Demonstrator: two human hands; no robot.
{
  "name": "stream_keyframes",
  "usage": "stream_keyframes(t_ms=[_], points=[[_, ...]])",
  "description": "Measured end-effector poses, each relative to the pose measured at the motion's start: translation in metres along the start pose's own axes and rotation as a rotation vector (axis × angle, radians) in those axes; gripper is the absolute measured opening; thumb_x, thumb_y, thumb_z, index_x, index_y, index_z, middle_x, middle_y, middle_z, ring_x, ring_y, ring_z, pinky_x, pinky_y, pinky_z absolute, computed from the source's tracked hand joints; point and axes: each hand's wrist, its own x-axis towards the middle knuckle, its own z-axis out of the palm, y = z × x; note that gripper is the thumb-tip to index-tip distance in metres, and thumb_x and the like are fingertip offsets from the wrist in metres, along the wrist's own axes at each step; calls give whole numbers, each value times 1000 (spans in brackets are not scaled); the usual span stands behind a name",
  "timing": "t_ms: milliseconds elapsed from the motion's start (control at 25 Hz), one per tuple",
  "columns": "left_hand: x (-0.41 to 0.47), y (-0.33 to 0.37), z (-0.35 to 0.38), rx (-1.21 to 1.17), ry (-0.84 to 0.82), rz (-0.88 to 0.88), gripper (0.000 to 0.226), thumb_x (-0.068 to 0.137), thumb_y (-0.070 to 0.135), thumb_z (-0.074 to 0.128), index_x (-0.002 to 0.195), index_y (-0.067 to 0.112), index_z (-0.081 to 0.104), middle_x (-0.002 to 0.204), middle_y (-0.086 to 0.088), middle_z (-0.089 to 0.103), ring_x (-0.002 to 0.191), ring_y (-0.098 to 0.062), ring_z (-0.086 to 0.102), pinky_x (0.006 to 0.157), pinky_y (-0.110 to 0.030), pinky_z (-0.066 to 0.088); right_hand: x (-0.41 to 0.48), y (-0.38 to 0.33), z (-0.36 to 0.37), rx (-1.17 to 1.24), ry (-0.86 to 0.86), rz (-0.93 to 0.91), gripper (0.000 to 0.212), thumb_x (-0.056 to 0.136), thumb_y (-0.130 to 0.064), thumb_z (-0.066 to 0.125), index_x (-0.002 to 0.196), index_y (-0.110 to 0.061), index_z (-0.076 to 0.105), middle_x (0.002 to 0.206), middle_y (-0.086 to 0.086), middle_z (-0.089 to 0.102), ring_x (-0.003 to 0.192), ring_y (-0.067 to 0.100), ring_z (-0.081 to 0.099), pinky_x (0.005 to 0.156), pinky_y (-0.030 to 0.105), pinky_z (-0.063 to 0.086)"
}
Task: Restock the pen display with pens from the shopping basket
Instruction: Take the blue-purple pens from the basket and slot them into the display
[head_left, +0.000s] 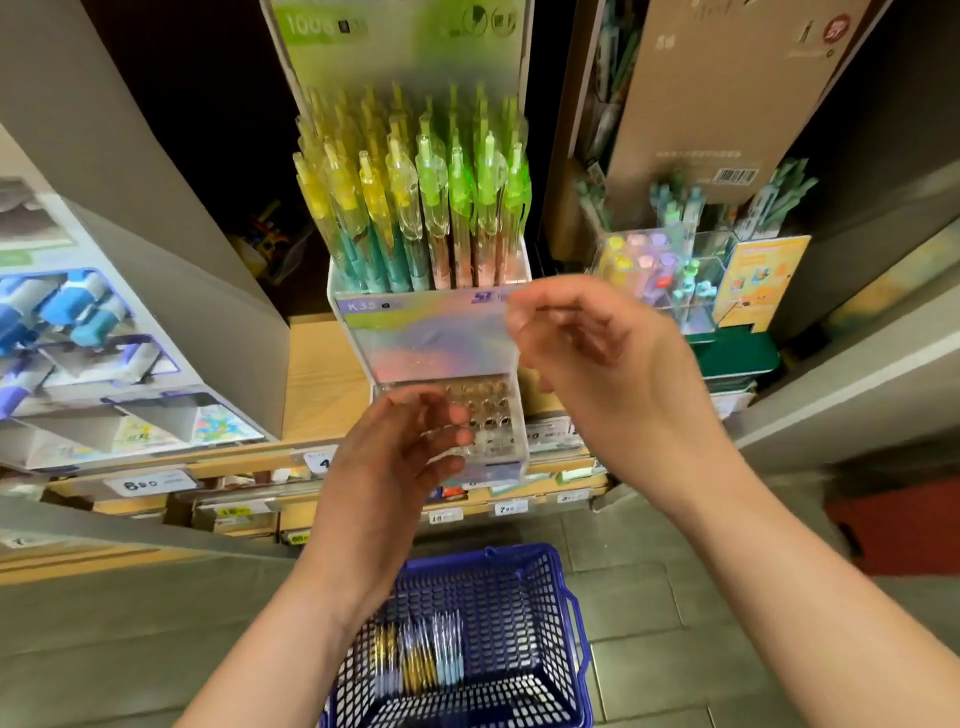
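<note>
The clear pen display (426, 338) stands on the shelf, its upper tier packed with yellow and green pens (415, 197). Its lower front tier (491, 415) shows rows of empty holes. My left hand (400, 457) hovers in front of that lower tier, blurred, with relaxed fingers and nothing in it. Up and to the right, my right hand (587, 353) is beside the display's front panel, fingers loosely curled, with no pen visible in it. On the floor below is the blue shopping basket (524, 592), and several pens (415, 654) lie in it.
A grey boxed display (130, 332) stands to the left. On the right are a smaller clear holder with pastel pens (660, 270) and a brown card display (727, 93). Price tags (150, 483) line the wooden shelf edge. The floor is grey tile.
</note>
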Motion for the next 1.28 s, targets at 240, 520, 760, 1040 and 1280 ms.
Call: stream_keyframes(t_ms=[240, 520, 760, 1040, 1280], points=[[-30, -51, -52, 56, 153, -102, 20, 101, 30, 51, 105, 16, 64, 87, -5, 71, 75, -16, 67, 68, -26, 49, -71, 74, 32, 54, -103, 253, 16, 92, -26, 69, 102, -39, 69, 90, -9, 72, 85, 22, 68, 79, 41, 58], [-61, -144, -137, 108, 278, -253, 16, 106, 17, 45, 105, 15, 61, 84, -7, 73, 73, -18, 65, 68, -28, 48, -164, 201, 76, -17, -140, 580, 21, 93, -24, 70, 109, -35, 65, 92, -7, 71, 90, 19, 69, 89, 45, 56], [-67, -257, -237, 168, 309, -350, 14, 104, 18, 50, 101, 19, 64, 84, -4, 73, 73, -19, 66, 68, -29, 50, -229, 339, 123, -195, -173, 648, 28, 86, -42, 69, 113, -35, 63, 93, -9, 70, 83, 14, 69, 87, 44, 57], [-45, -426, -322, 260, 285, -488, 7, 103, 21, 54, 101, 18, 60, 71, 6, 73, 67, -12, 66, 61, -23, 49, -275, 530, 174, -383, -283, 702, 22, 87, -45, 70, 105, -38, 59, 90, -12, 70, 86, 8, 69, 88, 37, 56], [15, -528, -376, 413, 339, -705, 18, 102, 28, 47, 95, 17, 60, 78, 0, 71, 69, -16, 62, 59, -28, 44, -252, 666, 202, -701, -572, 655, 26, 94, -36, 66, 117, -26, 58, 91, -15, 67, 71, 2, 58, 68, 18, 39]])
